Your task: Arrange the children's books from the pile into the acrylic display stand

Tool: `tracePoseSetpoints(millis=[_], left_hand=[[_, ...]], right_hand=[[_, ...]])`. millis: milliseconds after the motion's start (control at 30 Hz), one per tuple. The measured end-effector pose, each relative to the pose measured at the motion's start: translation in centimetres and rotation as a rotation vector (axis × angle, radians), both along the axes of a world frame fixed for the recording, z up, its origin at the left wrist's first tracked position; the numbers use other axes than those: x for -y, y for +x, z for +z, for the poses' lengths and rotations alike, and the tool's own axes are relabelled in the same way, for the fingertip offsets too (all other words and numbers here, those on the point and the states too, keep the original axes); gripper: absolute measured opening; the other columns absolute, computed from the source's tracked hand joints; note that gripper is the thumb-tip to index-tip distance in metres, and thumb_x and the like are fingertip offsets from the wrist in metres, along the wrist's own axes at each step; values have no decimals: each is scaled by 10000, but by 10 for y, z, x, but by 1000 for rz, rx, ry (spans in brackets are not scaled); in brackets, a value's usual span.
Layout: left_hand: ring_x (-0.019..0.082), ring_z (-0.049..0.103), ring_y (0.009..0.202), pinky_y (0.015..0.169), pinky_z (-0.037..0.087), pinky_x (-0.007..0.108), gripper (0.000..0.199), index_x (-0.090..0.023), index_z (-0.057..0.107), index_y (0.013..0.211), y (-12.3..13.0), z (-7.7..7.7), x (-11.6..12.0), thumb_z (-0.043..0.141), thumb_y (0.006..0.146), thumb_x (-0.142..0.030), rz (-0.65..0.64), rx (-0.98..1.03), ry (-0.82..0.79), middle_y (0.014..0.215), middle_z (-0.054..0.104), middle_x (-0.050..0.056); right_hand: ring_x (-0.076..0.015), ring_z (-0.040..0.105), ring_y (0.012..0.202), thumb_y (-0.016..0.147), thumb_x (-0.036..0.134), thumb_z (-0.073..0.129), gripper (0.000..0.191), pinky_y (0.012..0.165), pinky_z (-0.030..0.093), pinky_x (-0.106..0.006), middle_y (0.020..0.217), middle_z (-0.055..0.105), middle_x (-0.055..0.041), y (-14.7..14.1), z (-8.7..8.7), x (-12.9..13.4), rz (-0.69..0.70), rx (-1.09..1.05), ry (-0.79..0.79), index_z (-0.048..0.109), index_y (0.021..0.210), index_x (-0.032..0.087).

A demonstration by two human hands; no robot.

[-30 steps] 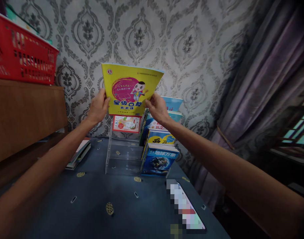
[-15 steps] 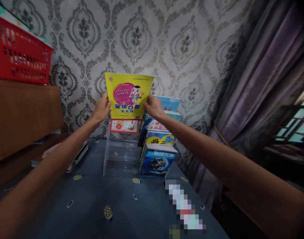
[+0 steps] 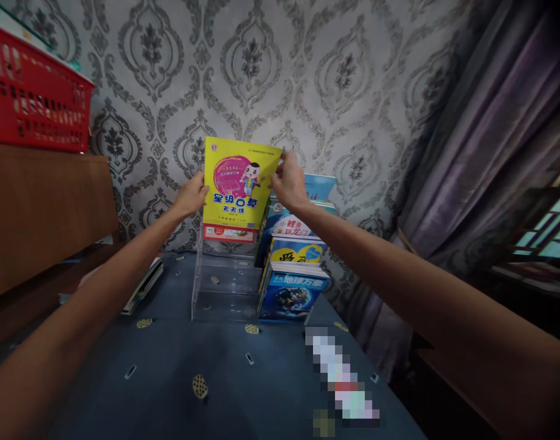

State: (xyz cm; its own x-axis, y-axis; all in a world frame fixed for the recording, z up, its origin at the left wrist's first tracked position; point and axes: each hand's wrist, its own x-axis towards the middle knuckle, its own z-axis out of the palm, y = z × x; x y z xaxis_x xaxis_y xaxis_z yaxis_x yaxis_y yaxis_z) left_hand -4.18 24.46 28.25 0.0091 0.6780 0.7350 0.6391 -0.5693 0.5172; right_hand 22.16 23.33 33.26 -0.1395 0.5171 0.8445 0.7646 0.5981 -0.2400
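Observation:
A yellow workbook (image 3: 236, 211) with a cartoon child on its cover stands upright at the back of a clear tiered book rack (image 3: 225, 281). At its left edge, my left hand (image 3: 192, 194) grips it with closed fingers. My right hand (image 3: 290, 183) is closed at the opposite edge, its fingertips partly behind the cover. Just below the workbook, the lower part of a red-bordered book (image 3: 229, 234) shows. Several books fill the rack's right side, among them a blue book with a globe (image 3: 287, 299) in front and a yellow-and-blue book (image 3: 293, 252) behind it.
A stack of books (image 3: 142, 287) lies on the dark patterned tablecloth (image 3: 165, 366) at left. Beyond it, a wooden cabinet (image 3: 51, 214) carries a red basket (image 3: 41, 98). A pixelated item (image 3: 339, 373) lies front right. Patterned wallpaper rises behind, with a purple curtain (image 3: 445, 153) at right.
The yellow workbook has come down slightly and shifted right, covering more of the red-bordered book. My right hand has moved up along its edge; my left hand has moved slightly right.

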Motion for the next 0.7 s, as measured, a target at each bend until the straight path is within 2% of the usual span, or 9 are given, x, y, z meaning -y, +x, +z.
tracePoseSetpoints(millis=[167, 300, 400, 500, 600, 700], left_hand=[[219, 684, 760, 698, 629, 396, 257, -178, 544, 1135, -1, 2, -8, 499, 883, -203, -20, 3, -30, 929, 674, 75], [201, 673, 751, 732, 632, 408, 273, -181, 557, 1137, -4, 3, -18, 540, 867, -218, -64, 4, -54, 919, 675, 66], [216, 680, 774, 749, 626, 435, 308, -182, 561, 1162, -7, 4, -24, 553, 858, -229, -97, 7, -94, 916, 675, 66], [229, 689, 740, 729, 616, 431, 330, -177, 564, 1172, -8, 7, -28, 564, 846, -232, -78, -3, -134, 903, 678, 70], [223, 678, 664, 677, 604, 404, 317, -161, 576, 1141, -5, 10, -32, 565, 834, -237, -31, -43, -163, 871, 690, 67], [210, 669, 649, 636, 591, 354, 298, -158, 598, 1102, 1, 6, -34, 560, 815, -229, -46, -98, -183, 831, 704, 55]], right_hand=[[-315, 614, 1120, 963, 254, 392, 497, 928, 496, -475, 1189, 624, -136, -1, 9, 2, 7, 18, 101, 315, 1452, 201], [-335, 581, 1153, 975, 276, 375, 447, 951, 470, -517, 1225, 604, -141, 2, 15, -4, -56, 62, 83, 383, 1419, 219], [-362, 561, 1168, 981, 291, 357, 425, 958, 447, -553, 1206, 604, -158, 2, 18, -8, -87, 73, 78, 422, 1389, 188], [-375, 574, 1136, 977, 268, 349, 399, 956, 433, -576, 1136, 635, -160, -1, 22, -13, -116, 63, 67, 462, 1345, 161], [-366, 603, 1069, 967, 239, 360, 376, 925, 449, -570, 1052, 664, -155, -3, 25, -18, -151, 36, 28, 497, 1306, 155], [-361, 613, 1037, 947, 226, 401, 332, 911, 456, -563, 1015, 680, -153, -3, 25, -22, -177, 68, -43, 546, 1240, 166]])
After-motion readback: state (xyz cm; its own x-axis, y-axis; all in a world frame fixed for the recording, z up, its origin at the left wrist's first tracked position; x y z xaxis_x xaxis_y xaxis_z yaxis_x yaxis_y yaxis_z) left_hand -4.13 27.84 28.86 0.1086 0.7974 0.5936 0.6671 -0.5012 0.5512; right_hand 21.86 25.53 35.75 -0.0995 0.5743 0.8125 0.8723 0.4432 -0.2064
